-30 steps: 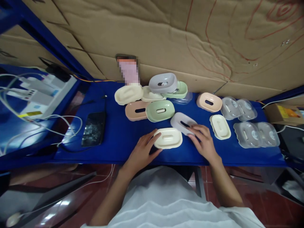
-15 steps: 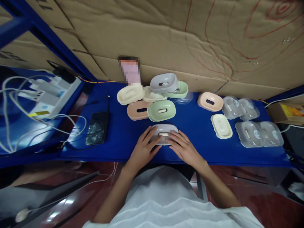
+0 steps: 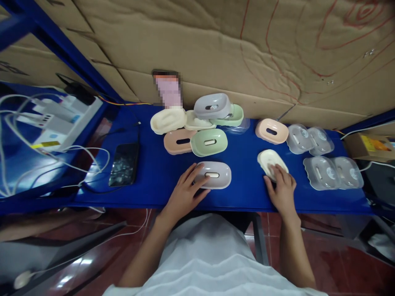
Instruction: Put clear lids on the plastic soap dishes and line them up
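Note:
A pale grey soap dish [image 3: 222,169] with a small white bar across its slot lies near the table's front edge. My left hand [image 3: 187,189] grips its left end, fingers over the rim and inside, thumb along the front. Off to the right, my right hand [image 3: 282,189] has its fingertips on a cream wavy-edged dish [image 3: 268,158], thumb at the near side; the fingers cover part of it. Behind the grey dish, a green soap dish [image 3: 217,139] with a similar white bar overlaps a peach one [image 3: 174,142].
At the back are cream trays [image 3: 168,120], another grey dish [image 3: 222,107] resting on a green one [image 3: 238,115], and a propped phone [image 3: 169,90]. Rightward stand peach dishes [image 3: 273,125] and several clear plastic-covered pieces [image 3: 324,172]. A dark phone [image 3: 123,164] and white cables [image 3: 77,152] lie left.
My right hand has left the grey soap dish and moved right onto the cream dish, which has shifted left. My left hand stays at the grey dish.

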### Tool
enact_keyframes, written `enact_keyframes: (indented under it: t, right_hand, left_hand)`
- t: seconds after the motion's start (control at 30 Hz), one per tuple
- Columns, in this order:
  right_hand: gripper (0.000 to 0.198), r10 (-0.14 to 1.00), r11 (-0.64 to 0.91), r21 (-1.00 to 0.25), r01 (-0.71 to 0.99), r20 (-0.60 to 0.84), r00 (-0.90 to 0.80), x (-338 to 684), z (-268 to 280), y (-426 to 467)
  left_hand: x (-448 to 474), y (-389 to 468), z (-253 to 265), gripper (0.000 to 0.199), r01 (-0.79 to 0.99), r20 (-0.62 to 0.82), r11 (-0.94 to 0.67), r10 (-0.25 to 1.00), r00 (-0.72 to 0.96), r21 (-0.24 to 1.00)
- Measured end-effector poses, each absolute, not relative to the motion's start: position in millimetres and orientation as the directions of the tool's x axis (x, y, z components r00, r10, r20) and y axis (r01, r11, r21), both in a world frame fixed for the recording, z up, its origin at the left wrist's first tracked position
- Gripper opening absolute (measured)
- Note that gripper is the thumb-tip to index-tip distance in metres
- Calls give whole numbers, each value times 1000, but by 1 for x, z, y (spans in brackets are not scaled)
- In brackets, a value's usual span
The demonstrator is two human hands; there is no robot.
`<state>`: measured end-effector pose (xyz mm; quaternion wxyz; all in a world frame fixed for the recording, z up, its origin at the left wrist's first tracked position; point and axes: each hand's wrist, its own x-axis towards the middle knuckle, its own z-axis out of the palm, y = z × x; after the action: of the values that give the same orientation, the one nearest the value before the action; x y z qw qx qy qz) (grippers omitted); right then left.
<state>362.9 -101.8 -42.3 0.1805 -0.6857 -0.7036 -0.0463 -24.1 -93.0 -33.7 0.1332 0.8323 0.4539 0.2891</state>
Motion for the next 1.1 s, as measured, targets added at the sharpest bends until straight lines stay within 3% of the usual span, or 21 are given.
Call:
enact_keyframes:
  t: [0.13,0.23,0.37,0.67,0.9,1.1]
  right_hand:
    - [45,911,354,-284,891,322,-258,329,-34,-106]
    - [44,884,440,-319,839,319,-342,318,-27,-103]
    - [41,886,435,-315,844,318,-338,316,-26,-98]
    - [40,849,488,-177,855,322,-418,316,8,-53]
    - [60,920,241,-67,968,333,-205,358,12,37]
    - [56,931,251,-112,961,301,-208,357,-20,43]
  left_hand:
    - [-28,-95,-33,36,666,361,-551,834,418,502]
    - [-35,-97,-31,35,665,330,-541,841,428,515]
    - [-43,-100,-29,33,667,330,-531,848,416,522]
    - [-43,-98,-35,35,673,361,-526,850,385,521]
    - [-43,-99,-37,37,674,343,-511,859,380,533]
    - [-44,-97,-37,36,664,336,-506,863,378,551]
